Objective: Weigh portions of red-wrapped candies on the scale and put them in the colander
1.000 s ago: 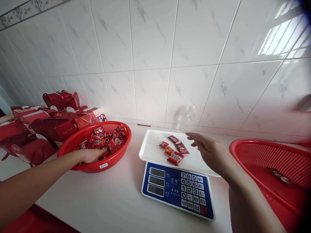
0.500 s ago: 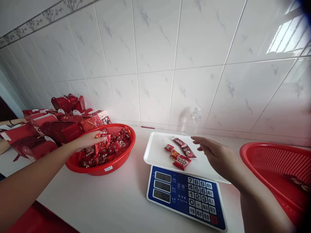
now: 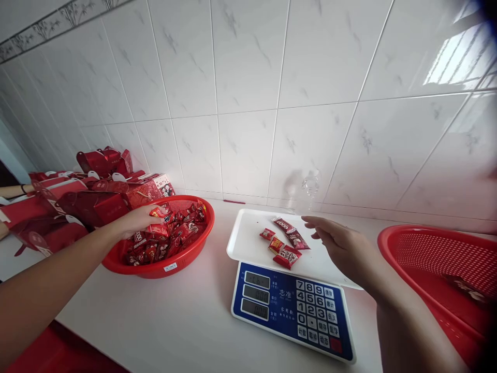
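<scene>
Over the left red plastic basket, my left hand is closed on red wrapped candies, lifted just above the heap. The basket holds many more red and dark-red wrapped candies. My right hand hovers at the right part of a white tray, its fingers stretched out and holding nothing. To the left of those fingers, several small wrapped candies and bars lie on the tray. The tray sits on a blue digital scale with a keypad and three displays.
Red gift boxes are piled at the left, with another person's forearm behind them. A second red basket stands at the right with a few dark wrapped pieces. A clear plastic bottle is near the tiled wall.
My left hand has picked up candies and raised them slightly from the heap. My right hand stays in nearly the same place. The whole view has shifted a little.
</scene>
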A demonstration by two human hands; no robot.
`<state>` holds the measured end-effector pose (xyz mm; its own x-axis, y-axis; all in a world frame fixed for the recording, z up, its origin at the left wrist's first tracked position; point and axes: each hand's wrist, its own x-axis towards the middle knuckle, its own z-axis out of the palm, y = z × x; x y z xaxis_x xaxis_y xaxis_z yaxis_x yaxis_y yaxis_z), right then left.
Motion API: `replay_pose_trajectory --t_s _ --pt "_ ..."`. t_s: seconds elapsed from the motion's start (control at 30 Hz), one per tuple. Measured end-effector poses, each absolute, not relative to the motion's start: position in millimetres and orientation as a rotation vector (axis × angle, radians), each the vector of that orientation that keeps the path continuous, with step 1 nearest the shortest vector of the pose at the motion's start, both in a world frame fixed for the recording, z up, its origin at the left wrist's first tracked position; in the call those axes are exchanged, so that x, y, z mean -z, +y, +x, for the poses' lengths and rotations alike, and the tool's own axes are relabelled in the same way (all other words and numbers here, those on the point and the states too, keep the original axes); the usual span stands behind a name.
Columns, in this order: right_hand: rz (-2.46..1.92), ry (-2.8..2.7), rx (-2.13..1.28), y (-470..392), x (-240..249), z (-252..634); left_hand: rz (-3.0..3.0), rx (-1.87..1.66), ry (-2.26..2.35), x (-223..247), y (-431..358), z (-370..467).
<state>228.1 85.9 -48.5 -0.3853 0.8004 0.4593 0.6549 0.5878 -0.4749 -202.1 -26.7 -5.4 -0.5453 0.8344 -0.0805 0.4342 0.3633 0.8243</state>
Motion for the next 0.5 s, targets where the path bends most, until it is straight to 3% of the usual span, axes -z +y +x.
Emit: replay_pose_trajectory --t_s 0.33,0.5 --pt "-1.124 -2.154 -0.267 86 46 229 1.035 -1.201 2.094 14 -16 -211" --pt "-1.046 -2.139 -0.275 73 40 215 1.052 -1.309 1.931 -3 -1 -168"
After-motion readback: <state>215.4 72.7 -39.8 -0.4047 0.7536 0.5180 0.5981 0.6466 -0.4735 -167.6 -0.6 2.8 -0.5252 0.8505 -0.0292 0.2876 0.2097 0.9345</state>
